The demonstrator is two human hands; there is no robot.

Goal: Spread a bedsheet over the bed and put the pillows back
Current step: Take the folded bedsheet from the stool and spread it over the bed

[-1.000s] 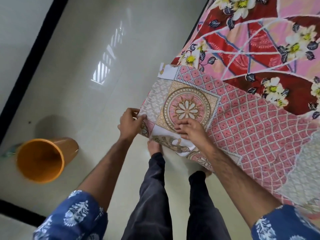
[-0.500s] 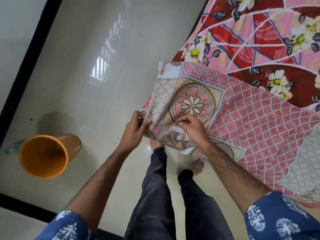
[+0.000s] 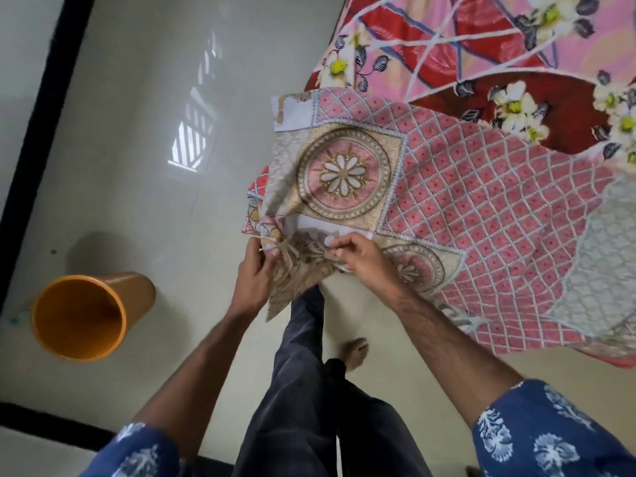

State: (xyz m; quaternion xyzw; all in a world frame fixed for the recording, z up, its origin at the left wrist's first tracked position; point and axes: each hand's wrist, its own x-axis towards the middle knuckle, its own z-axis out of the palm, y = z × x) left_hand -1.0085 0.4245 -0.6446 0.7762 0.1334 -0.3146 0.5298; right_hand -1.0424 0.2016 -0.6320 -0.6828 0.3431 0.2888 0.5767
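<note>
Early stage. Sheet [image 3: 464, 208] still folded, lying on bed [image 3: 481, 46] corner w/ its end overhanging floor. Left hand [image 3: 256, 273] & right hand [image 3: 361, 256] both pinch its near edge, fingers curled. Unfolding, spreading, pillows all left; no pillows in view.

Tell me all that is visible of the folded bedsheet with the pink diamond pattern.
The folded bedsheet looks like thin printed cotton: a pink diamond lattice, beige round medallions with white flower centres, and grey patterned patches. It lies folded at the edge of the bed, on the red and pink floral sheet, its near corner hanging over the floor. The left hand and the right hand both pinch that bunched corner.
</note>
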